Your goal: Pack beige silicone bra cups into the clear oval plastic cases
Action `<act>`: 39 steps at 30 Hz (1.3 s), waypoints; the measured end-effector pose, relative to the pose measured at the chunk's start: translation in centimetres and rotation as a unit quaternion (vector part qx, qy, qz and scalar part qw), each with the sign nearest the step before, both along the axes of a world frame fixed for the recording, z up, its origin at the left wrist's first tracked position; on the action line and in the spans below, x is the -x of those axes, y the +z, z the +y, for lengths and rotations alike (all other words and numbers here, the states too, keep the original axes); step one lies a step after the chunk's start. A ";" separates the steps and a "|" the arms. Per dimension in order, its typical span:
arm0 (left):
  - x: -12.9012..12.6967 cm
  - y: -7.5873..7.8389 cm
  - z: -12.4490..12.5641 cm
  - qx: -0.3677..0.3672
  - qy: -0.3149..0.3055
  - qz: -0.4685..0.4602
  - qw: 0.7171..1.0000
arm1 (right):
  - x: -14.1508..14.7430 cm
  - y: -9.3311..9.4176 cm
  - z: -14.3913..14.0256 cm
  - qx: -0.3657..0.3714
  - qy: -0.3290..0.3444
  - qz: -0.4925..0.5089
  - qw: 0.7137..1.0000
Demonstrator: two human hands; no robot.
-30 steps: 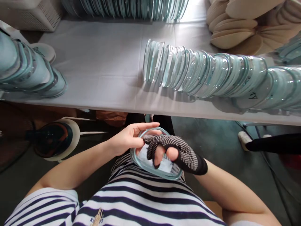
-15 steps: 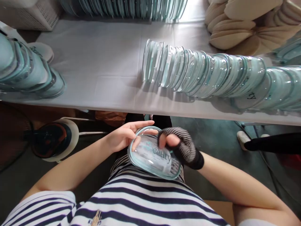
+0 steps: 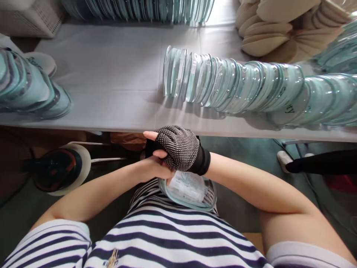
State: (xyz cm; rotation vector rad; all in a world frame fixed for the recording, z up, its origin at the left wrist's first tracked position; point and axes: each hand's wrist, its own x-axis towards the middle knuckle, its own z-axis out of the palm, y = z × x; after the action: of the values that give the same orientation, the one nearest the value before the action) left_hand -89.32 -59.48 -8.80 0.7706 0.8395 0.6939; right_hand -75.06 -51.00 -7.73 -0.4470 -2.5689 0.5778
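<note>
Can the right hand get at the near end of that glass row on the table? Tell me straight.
Probably yes. The right hand, gloved, lies over the left hand at the glass lid in the lap. The row's end stands just beyond the table edge, with bare cloth between.

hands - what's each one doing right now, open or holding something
Left hand: closed on the glass dish, holding it at the lap.
Right hand: gloved, laid over the left hand; grip cannot be told.
</note>
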 end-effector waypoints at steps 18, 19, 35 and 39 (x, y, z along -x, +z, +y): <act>3.8 2.6 2.5 -0.030 0.059 0.014 0.998 | -6.8 0.6 -2.3 0.803 -0.115 0.196 0.551; 3.4 2.3 2.7 -0.022 0.057 0.011 0.998 | -6.9 0.5 -3.0 0.822 -0.101 0.197 0.524; 1.8 3.0 3.0 0.007 0.008 0.017 1.000 | -6.3 0.5 -4.7 0.841 -0.032 0.186 0.507; 1.8 2.9 2.6 -0.010 -0.001 0.041 0.999 | -6.0 0.0 -5.4 0.829 -0.070 0.244 0.499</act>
State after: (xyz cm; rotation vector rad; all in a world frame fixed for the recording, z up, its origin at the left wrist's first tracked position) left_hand -91.16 -56.84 -5.89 0.8216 0.9069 0.6726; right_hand -69.05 -56.45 -7.75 -0.7972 -0.6185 2.4920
